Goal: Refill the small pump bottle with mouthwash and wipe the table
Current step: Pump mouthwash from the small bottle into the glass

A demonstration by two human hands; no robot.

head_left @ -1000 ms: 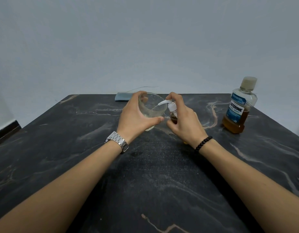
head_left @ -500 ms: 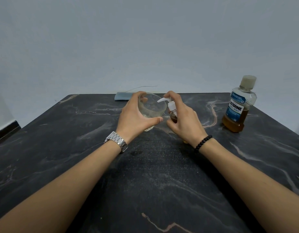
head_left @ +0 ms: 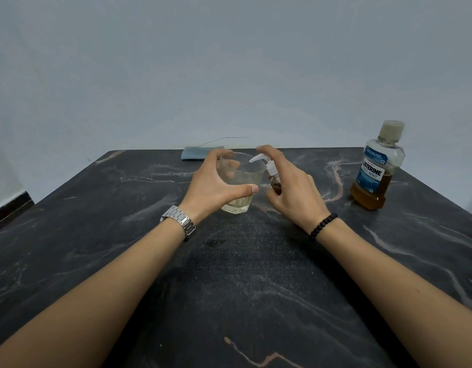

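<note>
Head view: the left hand point(head_left: 213, 181) wraps a clear glass point(head_left: 243, 181) standing on the dark marbled bench point(head_left: 97, 235), thumb in front, fingers behind, so its grip is grasping the glass. The right hand point(head_left: 290, 187) grasps the small pump bottle point(head_left: 273, 176) just beside the glass, its forefinger arched over the white pump head, whose nozzle points over the glass rim. A little brown liquid shows low in the pump bottle; a pale layer lies in the bottom of the glass. The mouthwash bottle point(head_left: 375, 168), capped and partly full, stands well apart to the right. A folded blue-grey cloth point(head_left: 195, 153) lies at the far edge behind the glass.

The step in hand looks like pumping the small bottle's leftover contents into the glass. To do it well, hold the glass steady, keep the nozzle inside the rim, and press straight down so the bottle does not tip or spray the bench.

Hard to make out: whether the forefinger touches the pump head, whether the small bottle rests on the bench or is lifted, and most of its body, hidden behind the right palm. The cloth is partly blocked by the left hand.
</note>
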